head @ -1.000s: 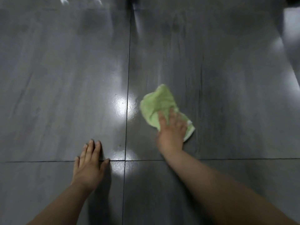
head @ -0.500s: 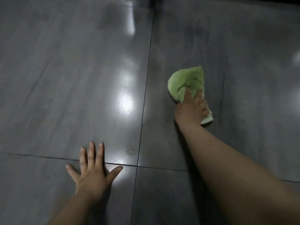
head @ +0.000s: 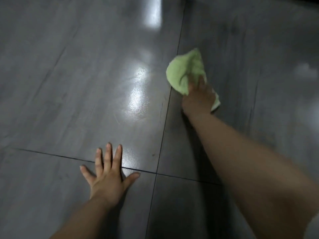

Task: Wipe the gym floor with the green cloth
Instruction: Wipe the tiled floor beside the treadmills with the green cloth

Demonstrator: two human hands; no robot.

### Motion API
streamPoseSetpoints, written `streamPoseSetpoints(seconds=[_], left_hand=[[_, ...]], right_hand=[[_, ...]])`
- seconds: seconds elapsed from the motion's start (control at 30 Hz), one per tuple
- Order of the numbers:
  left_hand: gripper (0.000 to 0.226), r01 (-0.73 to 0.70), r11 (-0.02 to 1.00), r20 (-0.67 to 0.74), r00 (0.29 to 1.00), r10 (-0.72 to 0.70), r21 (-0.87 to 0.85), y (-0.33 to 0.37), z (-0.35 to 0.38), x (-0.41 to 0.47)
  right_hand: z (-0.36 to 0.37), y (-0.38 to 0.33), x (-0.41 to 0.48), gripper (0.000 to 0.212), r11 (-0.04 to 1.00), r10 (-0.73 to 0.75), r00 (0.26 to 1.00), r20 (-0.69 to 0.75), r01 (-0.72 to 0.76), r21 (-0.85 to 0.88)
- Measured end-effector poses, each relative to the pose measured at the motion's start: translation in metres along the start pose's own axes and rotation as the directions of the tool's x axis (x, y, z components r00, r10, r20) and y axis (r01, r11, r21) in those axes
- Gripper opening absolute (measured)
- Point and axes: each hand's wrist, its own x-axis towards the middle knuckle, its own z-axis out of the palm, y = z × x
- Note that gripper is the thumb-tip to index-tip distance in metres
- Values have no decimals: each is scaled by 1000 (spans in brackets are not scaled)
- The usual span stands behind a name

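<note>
Glossy grey tiled floor (head: pixel 72 80) fills your view. Your right hand (head: pixel 198 99) grips the bunched green cloth (head: pixel 184 73) against it; your left hand (head: pixel 107 180) lies flat, fingers spread

Both of the person's forearms were bare from the frame's edge down to the wrist, with no sleeve, watch, or band on either. The left hand (head: pixel 107 181) showed four long, slim fingers and a thumb with short, unpainted nails and no rings. The right hand (head: pixel 198 99) was blurred, its fingers hard to tell apart.
</note>
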Motion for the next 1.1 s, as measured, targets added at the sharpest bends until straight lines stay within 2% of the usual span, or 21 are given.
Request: streamPoseSetpoints(seconds=[0.03,0.07,0.1,0.13,0.2,0.27,0.37,0.43,0.47,0.5,0.53,0.6,0.63,0.7,0.77,0.83,0.9,0.97,1.0,1.03,1.1], left_hand=[[90,0,1000,-14,1000,0,6,1,0,-1],[91,-1,1000,-28,1000,2,13,3,0,-2],[92,1,1000,-36,999,0,16,3,0,-3],[91,4,1000,-36,999,-3,17,4,1,-3],[87,4,1000,-48,999,-3,21,5,1,-5],[87,14,1000,-78,997,-15,-16,8,-1,-6],[78,-2,1000,-142,990,0,-9,17,3,-16],[66,-96,995,-190,977,99,27,27,13,-30],[66,-166,986,-212,963,167,21,36,21,-37],[74,-238,971,-226,945,235,17,46,30,-44],[81,-304,953,-218,928,301,23,56,37,-49],[77,-410,909,-199,887,416,74,74,45,-51],[72,-450,885,-188,865,465,118,83,47,-48],[68,-528,817,-191,799,570,231,101,49,-42],[60,-561,789,-166,778,606,250,123,53,-38],[55,-572,796,-112,794,598,198,140,61,-35],[58,-561,799,-63,808,585,217,141,63,-30],[60,-587,766,-11,792,610,261,137,54,-28],[60,-596,749,21,786,617,290,134,51,-26],[61,-608,724,44,775,631,324,134,47,-23],[59,-621,702,81,766,638,348,133,42,-20]], right_hand=[[11,-3,-24,63,999,-43,999,-22,42,-22],[26,-5,-54,64,977,-207,972,-109,201,-65],[41,-5,-87,62,914,-405,899,-165,391,-112],[53,2,-119,57,819,-571,808,-146,549,-168],[58,45,-154,53,702,-702,710,-57,675,-230],[47,112,-157,59,778,-617,774,-143,574,-255],[26,203,-165,58,980,-162,922,-352,109,-165],[30,211,-183,60,978,203,913,-355,-204,33],[37,199,-195,60,950,311,896,-316,-298,92],[45,181,-209,60,943,334,890,-312,-318,102],[55,162,-223,59,971,238,908,-346,-233,55],[70,139,-248,56,989,-147,936,-320,129,-78],[71,150,-252,56,945,-326,906,-269,302,-127],[58,207,-244,56,893,-444,862,-244,405,-194],[37,278,-243,56,976,-199,921,-333,155,-156],[21,342,-253,58,969,209,896,-391,-243,-37],[15,358,-262,57,843,530,764,-369,-523,128],[22,323,-256,58,705,707,616,-347,-654,275],[30,291,-253,59,714,698,625,-351,-644,274],[41,254,-252,61,777,627,686,-369,-590,221],[63,181,-264,59,961,272,896,-350,-274,45]])
